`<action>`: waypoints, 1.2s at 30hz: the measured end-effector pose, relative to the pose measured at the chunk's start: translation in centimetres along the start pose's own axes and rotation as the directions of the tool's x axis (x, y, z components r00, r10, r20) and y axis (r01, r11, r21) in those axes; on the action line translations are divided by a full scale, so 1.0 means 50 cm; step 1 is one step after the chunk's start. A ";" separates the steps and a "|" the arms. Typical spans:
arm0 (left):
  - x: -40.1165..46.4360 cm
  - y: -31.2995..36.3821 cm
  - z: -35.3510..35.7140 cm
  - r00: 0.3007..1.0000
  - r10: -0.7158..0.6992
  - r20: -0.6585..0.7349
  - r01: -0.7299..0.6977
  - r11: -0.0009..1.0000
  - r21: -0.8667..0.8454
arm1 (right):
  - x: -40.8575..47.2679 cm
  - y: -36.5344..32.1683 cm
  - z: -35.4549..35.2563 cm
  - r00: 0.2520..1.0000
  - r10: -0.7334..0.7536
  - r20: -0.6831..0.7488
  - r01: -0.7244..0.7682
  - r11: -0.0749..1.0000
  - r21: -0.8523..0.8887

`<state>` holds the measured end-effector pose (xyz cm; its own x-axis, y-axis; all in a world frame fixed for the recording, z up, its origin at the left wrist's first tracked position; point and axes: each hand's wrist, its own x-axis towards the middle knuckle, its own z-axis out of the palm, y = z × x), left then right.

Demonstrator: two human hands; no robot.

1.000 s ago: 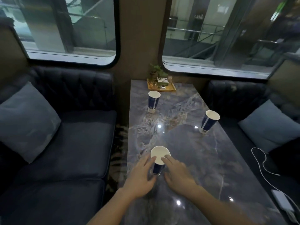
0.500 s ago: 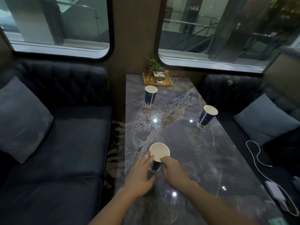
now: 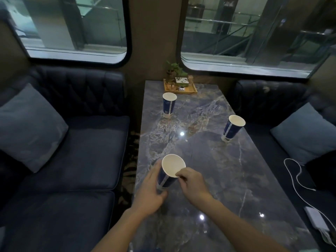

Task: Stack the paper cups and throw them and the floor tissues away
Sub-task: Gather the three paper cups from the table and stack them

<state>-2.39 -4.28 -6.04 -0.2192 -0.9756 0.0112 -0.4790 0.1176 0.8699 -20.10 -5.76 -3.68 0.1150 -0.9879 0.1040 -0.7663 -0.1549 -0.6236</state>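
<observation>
Three blue-and-white paper cups stand on the grey marble table [image 3: 214,175]. The nearest cup [image 3: 171,169] is at the table's near left, its white inside empty. My left hand [image 3: 151,190] wraps around its left side and base. My right hand [image 3: 192,184] pinches its rim on the right with thumb and fingers. A second cup [image 3: 169,104] stands far left near the tray. The third cup [image 3: 232,127] stands at the right edge. No floor tissues are in sight.
A wooden tray [image 3: 180,88] with a small plant and small items sits at the table's far end. Dark sofas with blue-grey cushions [image 3: 27,124] flank the table. On the right sofa lie a white cable [image 3: 298,180] and a charger [image 3: 317,220].
My hands have closed in on the nearest cup: the left now wraps its side, the right has come up to its rim. The view has shifted slightly.
</observation>
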 end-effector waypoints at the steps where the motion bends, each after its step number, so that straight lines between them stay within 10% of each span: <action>1: 0.000 0.009 0.004 1.000 -0.014 -0.015 0.014 1.000 -0.005 | 0.003 0.006 -0.004 1.000 -0.013 -0.012 0.014 1.000 0.023; 20: 0.090 0.084 0.136 0.942 -0.253 -0.223 0.242 0.967 -0.074 | 0.040 0.120 -0.094 0.989 -0.094 -0.116 0.134 0.902 0.411; 36: 0.200 0.082 0.209 0.924 -0.341 -0.173 0.322 0.938 -0.131 | 0.157 0.302 -0.202 0.969 0.060 -0.240 0.024 0.943 0.331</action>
<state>-15.45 -11.60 -7.52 0.1082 -0.9736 -0.2008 -0.4083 -0.2276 0.8840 -37.17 -15.78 -4.44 -0.0864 -0.9645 0.2497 -0.5111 -0.1722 -0.8421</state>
